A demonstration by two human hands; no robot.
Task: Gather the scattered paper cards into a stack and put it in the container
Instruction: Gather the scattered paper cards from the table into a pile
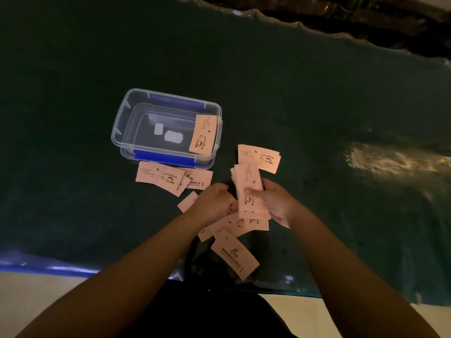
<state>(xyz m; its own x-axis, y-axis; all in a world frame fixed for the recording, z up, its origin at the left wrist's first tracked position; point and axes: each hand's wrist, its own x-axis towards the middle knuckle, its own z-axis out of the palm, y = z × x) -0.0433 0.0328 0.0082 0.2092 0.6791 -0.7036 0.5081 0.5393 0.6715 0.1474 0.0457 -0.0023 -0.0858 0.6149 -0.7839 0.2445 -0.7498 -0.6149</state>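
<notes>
Right hand (pixel 271 203) is gripping a fanned stack of pale pink rectangular paper cards (pixel 249 191), thumb pressing across the top card's face, fingers wrapping behind. Stack is standing tilted, long edge pointing away from the person. Can't count the cards in it; several edges are showing at the far end.

Left hand (pixel 212 201) is lying knuckles-up just left of the stack, on a loose pile of the same cards (pixel 231 225). Can't tell whether its fingers are pinching anything; they're hidden under the hand.

Loose pile is sitting directly under and nearer than both hands, overlapping, roughly five or six visible. One more card (pixel 235 256) is lying closest to the person, printed text side up. A single card corner (pixel 188 201) is poking out left of the left hand.

Far-left of the left hand: a cluster of about four overlapping cards (pixel 170 178), touching the front of a clear rectangular plastic container with blue clip handles (pixel 127 113). Container is open, one card (pixel 203 134) leaning on its right inner wall. Two white patches are showing on its floor.

Just beyond the right hand: two or three cards (pixel 260 158) lying flat, overlapped.

Cards are thin and matte, with a coffee-cup print. Everything is resting on a dark green bench (pixel 305 106) under a glossy, wrinkled clear cover.
</notes>
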